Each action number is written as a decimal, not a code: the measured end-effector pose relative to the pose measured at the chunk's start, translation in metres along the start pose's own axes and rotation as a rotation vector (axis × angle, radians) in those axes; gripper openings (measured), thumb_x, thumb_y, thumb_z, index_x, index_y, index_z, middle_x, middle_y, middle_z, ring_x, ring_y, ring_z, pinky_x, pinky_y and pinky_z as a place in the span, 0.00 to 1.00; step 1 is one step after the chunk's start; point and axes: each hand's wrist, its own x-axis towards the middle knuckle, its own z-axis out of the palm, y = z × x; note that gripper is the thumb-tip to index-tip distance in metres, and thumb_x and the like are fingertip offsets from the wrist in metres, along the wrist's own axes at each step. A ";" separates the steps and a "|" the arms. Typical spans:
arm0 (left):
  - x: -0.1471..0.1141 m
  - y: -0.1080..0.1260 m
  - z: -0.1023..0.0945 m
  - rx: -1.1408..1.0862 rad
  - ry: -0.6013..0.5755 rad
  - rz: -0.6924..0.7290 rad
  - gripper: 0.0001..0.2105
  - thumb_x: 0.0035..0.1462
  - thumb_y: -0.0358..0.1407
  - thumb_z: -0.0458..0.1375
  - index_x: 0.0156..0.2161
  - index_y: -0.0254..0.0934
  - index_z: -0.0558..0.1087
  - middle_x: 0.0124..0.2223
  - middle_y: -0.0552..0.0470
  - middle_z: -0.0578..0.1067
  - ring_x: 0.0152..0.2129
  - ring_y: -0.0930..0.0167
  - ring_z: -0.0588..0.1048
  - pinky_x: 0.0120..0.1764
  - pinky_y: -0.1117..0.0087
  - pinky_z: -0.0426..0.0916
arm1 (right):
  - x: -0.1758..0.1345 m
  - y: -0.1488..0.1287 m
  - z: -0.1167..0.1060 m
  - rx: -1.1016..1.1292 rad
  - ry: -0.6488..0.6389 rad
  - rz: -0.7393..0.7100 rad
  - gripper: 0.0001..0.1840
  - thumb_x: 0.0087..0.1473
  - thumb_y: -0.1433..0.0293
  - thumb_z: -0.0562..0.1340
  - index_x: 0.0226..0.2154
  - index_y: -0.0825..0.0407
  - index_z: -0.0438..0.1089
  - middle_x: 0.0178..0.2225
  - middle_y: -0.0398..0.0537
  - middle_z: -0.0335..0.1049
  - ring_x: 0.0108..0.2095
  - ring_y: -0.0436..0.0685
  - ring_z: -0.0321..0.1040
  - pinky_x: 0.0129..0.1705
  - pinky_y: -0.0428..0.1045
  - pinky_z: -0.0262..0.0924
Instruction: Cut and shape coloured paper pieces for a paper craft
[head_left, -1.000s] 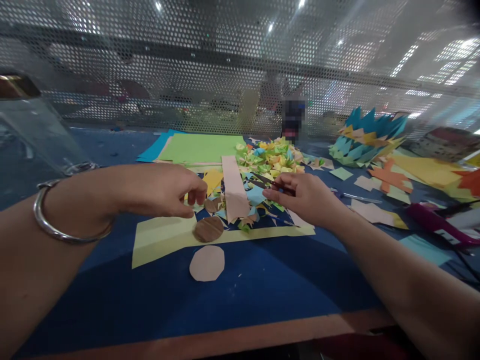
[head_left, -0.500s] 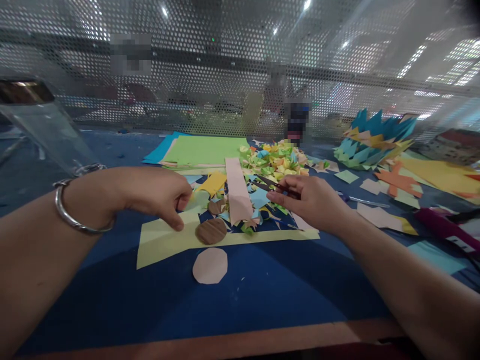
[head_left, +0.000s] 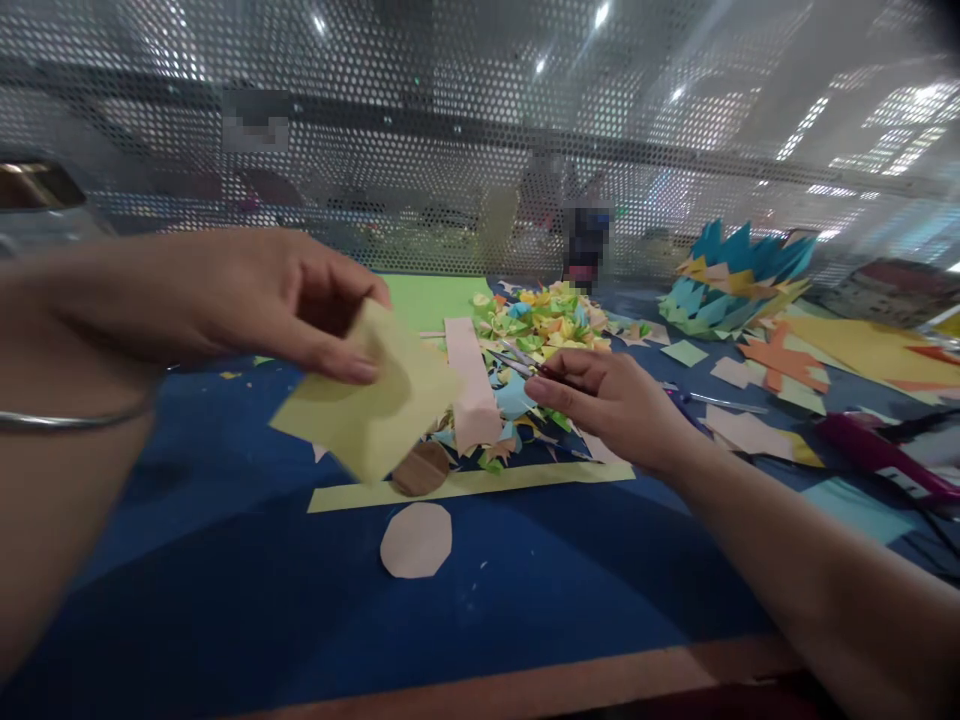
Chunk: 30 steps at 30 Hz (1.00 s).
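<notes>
Pinched between the thumb and fingers of my left hand (head_left: pixel 300 310) is a pale yellow piece of paper (head_left: pixel 375 400), raised above the table. My right hand (head_left: pixel 600 395) grips a pair of scissors (head_left: pixel 517 360), its blades pointing left over the paper scraps. A pink paper strip (head_left: pixel 472 385) lies between the two hands. Below it are a long pale yellow strip (head_left: pixel 525 482), a brown disc (head_left: pixel 421 470) partly behind the held paper, and a pale pink paper circle (head_left: pixel 417 540).
A heap of cut paper bits (head_left: pixel 555 315) lies beyond the scissors. Green sheets (head_left: pixel 435 297) are at the back. To the right stand a blue and yellow paper crown shape (head_left: pixel 739 285), orange paper (head_left: pixel 784 358) and a purple glue gun (head_left: pixel 885 455). A clear container (head_left: pixel 41 200) is far left.
My left hand has taken hold of the pale yellow paper and lifted it off the table. The scissors in my right hand have turned slightly, and the hand stays nearly in place.
</notes>
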 end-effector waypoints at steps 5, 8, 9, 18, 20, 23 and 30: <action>0.024 0.009 0.049 -0.507 -0.124 0.153 0.08 0.53 0.38 0.65 0.38 0.36 0.79 0.33 0.52 0.78 0.26 0.75 0.71 0.28 0.75 0.63 | -0.002 -0.002 0.011 0.374 -0.043 0.014 0.21 0.53 0.52 0.69 0.32 0.51 0.67 0.22 0.35 0.54 0.19 0.45 0.42 0.21 0.46 0.39; 0.031 0.010 0.068 -0.603 -0.135 0.143 0.08 0.55 0.38 0.64 0.39 0.39 0.80 0.38 0.49 0.81 0.30 0.70 0.76 0.31 0.71 0.69 | -0.001 0.000 0.015 0.445 -0.051 0.035 0.19 0.52 0.55 0.70 0.32 0.51 0.67 0.22 0.35 0.54 0.19 0.44 0.41 0.20 0.46 0.38; 0.031 0.012 0.072 -0.639 -0.137 0.143 0.08 0.56 0.39 0.64 0.40 0.39 0.81 0.39 0.49 0.81 0.32 0.68 0.78 0.33 0.70 0.71 | -0.001 0.000 0.016 0.456 -0.049 0.038 0.18 0.52 0.57 0.71 0.32 0.51 0.67 0.23 0.35 0.54 0.19 0.44 0.41 0.20 0.46 0.38; 0.029 0.025 0.104 -0.959 -0.013 0.094 0.14 0.54 0.41 0.67 0.42 0.36 0.73 0.42 0.46 0.81 0.36 0.64 0.80 0.38 0.65 0.76 | 0.000 0.000 0.015 0.414 -0.016 -0.029 0.19 0.55 0.55 0.69 0.30 0.52 0.66 0.23 0.35 0.51 0.20 0.44 0.41 0.20 0.46 0.36; 0.031 0.021 0.104 -0.964 0.032 0.066 0.15 0.53 0.40 0.68 0.43 0.38 0.71 0.43 0.46 0.81 0.33 0.65 0.80 0.34 0.66 0.76 | -0.001 0.001 0.013 0.331 0.022 -0.042 0.21 0.57 0.52 0.66 0.29 0.51 0.65 0.22 0.34 0.47 0.20 0.45 0.40 0.20 0.46 0.36; 0.033 0.015 0.100 -0.919 0.076 0.063 0.14 0.52 0.40 0.69 0.41 0.39 0.72 0.42 0.47 0.81 0.31 0.66 0.80 0.30 0.67 0.76 | -0.002 0.003 0.008 0.205 0.040 -0.045 0.23 0.59 0.50 0.63 0.28 0.52 0.65 0.20 0.34 0.44 0.19 0.45 0.40 0.20 0.46 0.37; 0.031 0.013 0.098 -0.991 0.156 0.037 0.17 0.44 0.43 0.73 0.38 0.37 0.77 0.37 0.49 0.82 0.29 0.67 0.80 0.30 0.70 0.76 | -0.006 -0.003 0.006 0.122 -0.028 -0.068 0.24 0.60 0.50 0.62 0.26 0.52 0.64 0.19 0.35 0.47 0.19 0.44 0.43 0.20 0.45 0.39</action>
